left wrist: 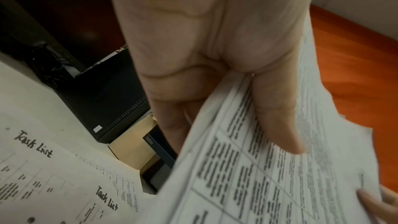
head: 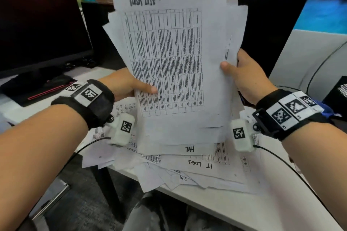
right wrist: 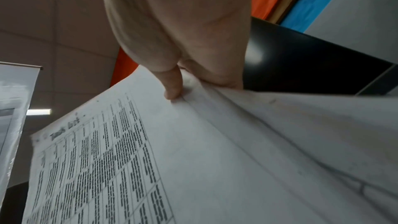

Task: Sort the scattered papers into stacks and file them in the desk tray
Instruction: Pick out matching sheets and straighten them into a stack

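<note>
A sheaf of papers (head: 169,65), fronted by a gridded sheet hand-lettered "Task List", is held upright above the white desk (head: 225,210), its sheets fanned unevenly at the top and right. The left hand (head: 124,84) pinches the sheaf's lower left edge with the thumb on the front face, and the right hand (head: 247,78) pinches the right edge in the same way, fingers behind. Beneath, loose papers (head: 197,170) lie scattered and overlapping on the desk, near a dark monitor (head: 41,28) at left.
</note>
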Tool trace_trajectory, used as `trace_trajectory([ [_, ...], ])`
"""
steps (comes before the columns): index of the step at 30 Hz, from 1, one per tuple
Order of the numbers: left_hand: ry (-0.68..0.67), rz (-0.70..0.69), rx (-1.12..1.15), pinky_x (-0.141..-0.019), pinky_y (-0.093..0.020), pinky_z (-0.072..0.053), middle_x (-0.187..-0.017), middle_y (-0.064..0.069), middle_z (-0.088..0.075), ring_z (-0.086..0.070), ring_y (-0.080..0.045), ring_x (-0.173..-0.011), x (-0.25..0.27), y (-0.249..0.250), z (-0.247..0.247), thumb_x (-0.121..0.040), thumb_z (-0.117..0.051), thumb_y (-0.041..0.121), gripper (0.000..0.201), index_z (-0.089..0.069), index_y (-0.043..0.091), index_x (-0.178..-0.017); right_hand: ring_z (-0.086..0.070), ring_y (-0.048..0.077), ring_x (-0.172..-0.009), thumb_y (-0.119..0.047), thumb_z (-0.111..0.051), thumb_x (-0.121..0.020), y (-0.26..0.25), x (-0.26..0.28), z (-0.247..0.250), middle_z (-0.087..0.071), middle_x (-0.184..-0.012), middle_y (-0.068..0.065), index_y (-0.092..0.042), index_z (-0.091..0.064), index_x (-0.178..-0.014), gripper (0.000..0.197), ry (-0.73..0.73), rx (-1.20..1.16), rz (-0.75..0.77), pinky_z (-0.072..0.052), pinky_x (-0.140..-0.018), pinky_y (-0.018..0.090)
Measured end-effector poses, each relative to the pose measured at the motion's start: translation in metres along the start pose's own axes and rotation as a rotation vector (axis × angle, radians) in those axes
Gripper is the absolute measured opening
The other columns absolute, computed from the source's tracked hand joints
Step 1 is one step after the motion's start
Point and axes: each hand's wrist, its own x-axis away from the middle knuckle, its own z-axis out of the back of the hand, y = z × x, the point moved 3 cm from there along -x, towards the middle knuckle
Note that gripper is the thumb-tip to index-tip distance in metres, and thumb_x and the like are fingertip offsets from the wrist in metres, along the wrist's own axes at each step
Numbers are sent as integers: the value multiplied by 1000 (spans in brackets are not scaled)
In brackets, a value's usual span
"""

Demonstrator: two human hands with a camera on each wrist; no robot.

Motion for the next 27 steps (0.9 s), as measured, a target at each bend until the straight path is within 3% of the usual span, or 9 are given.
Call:
trace_trajectory([
  [2, -8, -7, -26, -82, -35, -57, -113, -7, -70, -67, -21, -105, -3, 7, -3, -47, -87, 15, 70, -65, 14, -114, -59, 13, -117, -21, -55, -91, -7, 0, 5, -62, -127, -4, -22, -51, -130, 40, 75, -48, 48, -46, -103, 43],
  [4, 27, -44, 0, -77, -33, -58, -107, -5, -72, -69, -20, -100, -6, 18, -6, -59, -78, 9, 52, -66, 16, -109, -57, 12, -119, -18, -52, -95, -13, -1, 9, -60, -129, -4, -18, -49, -133, 38, 121, -67, 69, -45, -105, 41],
  [8, 213, -130, 103, -88, -42, -55, -108, -5, -72, -70, -20, -99, -14, 36, -9, -80, -69, 5, 39, -63, 13, -117, -59, 12, -115, -13, -54, -95, -16, -1, 7, -60, -129, -3, -15, -46, -136, 41, 52, -63, 30, -48, -101, 38],
  [13, 445, -223, 131, -93, -41, -53, -105, -1, -72, -69, -17, -97, -20, 51, -30, -73, -80, 14, 39, -67, 12, -110, -61, 16, -113, -7, -53, -94, -25, 6, 4, -63, -124, 0, -13, -51, -130, 36, 245, -90, 70, -49, -100, 40],
  [16, 608, -317, 82, -85, -24, -53, -94, 11, -68, -65, -3, -86, -19, 61, -42, -75, -80, 18, 30, -65, 17, -102, -59, 9, -111, -6, -52, -93, -36, 13, 4, -62, -120, -5, -12, -52, -129, 36, 394, -70, 137, -47, -101, 27],
  [19, 686, -396, 17, -83, -17, -51, -96, 14, -65, -62, 1, -87, -16, 59, -48, -77, -77, 15, 38, -62, 18, -112, -57, 2, -102, -9, -50, -95, -31, 21, 0, -58, -112, -14, -16, -50, -130, 36, 353, 5, 106, -46, -89, 13],
  [22, 701, -357, -19, -89, -25, -52, -105, 11, -63, -62, -4, -93, -17, 43, -47, -77, -72, 11, 49, -54, 19, -123, -54, -5, -90, -11, -53, -93, -21, 28, -3, -55, -101, -17, -18, -50, -125, 32, 286, 35, 54, -48, -86, 21],
  [25, 653, -318, 12, -93, -31, -52, -111, 9, -65, -63, -7, -99, -16, 31, -46, -77, -73, 13, 50, -54, 21, -122, -58, 3, -96, -13, -55, -92, -20, 26, -2, -59, -108, -8, -19, -50, -121, 30, 272, 4, 33, -52, -91, 32],
  [27, 577, -303, 23, -90, -23, -51, -109, 12, -66, -63, -2, -99, -15, 27, -45, -77, -77, 17, 46, -57, 25, -118, -60, 9, -103, -16, -57, -91, -25, 21, 1, -60, -116, -4, -19, -49, -121, 32, 256, -60, 29, -52, -92, 36],
])
